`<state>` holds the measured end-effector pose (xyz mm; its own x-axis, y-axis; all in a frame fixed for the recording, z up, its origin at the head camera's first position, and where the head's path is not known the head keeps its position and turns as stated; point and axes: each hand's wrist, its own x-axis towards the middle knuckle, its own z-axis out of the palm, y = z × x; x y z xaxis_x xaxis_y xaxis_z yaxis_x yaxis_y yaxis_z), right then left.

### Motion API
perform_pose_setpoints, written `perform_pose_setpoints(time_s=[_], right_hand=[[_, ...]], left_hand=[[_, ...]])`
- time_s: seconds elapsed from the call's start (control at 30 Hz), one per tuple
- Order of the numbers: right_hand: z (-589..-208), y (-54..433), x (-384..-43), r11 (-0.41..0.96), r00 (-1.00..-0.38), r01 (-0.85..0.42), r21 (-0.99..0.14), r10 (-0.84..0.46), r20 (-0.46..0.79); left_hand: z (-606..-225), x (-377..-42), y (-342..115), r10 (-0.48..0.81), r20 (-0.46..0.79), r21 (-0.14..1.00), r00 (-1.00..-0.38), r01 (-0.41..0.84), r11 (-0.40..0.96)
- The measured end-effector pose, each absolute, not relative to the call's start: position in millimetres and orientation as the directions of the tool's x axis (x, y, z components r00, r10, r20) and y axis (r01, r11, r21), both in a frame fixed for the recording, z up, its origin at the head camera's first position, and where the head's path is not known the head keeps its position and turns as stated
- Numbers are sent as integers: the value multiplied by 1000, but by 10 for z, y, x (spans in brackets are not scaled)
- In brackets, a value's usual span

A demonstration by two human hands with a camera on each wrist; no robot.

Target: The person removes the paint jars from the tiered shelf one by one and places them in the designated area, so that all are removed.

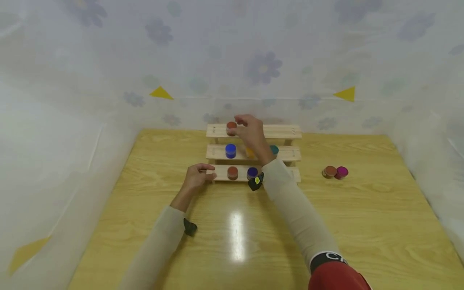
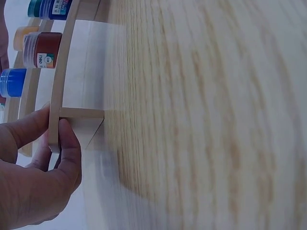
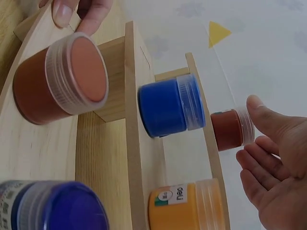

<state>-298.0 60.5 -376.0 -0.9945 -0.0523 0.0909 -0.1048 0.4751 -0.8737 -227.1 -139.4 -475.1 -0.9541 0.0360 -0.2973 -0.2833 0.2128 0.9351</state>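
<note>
A three-tier wooden rack carries several small paint jars. My left hand grips the left end of its lowest tier; in the left wrist view the thumb and fingers pinch the board's end. At the top tier, my right hand is beside a reddish-brown jar, thumb and fingers spread apart around its lid. That jar stands at the tier's left side. The middle tier bears a blue jar, a yellow jar and a teal jar. Another reddish-brown jar and a dark blue jar occupy the lowest tier.
On the wooden table, right of the rack, a brown jar and a magenta jar stand side by side. Behind the rack rises a flower-patterned sheet with yellow triangles. My right forearm covers part of the rack's right side.
</note>
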Motion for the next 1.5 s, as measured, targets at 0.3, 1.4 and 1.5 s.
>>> perform_pose_setpoints(time_s=[0.3,1.4,1.5], right_hand=[[-3858,586,-2953,507,-986,-167,-846,-89,141],[-3826,586,-2922,576,-968,-237,-782,-74,239],[-3791,611,-2907,595,-956,-274,-755,-79,284]], left_hand=[[-4799,-2235,-1349,50,-294,941,-954,-280,191],[-4800,-2310,-1345,47,-307,934,-950,-292,206],[-4792,-2318,-1347,55,-320,931,-946,-304,200]])
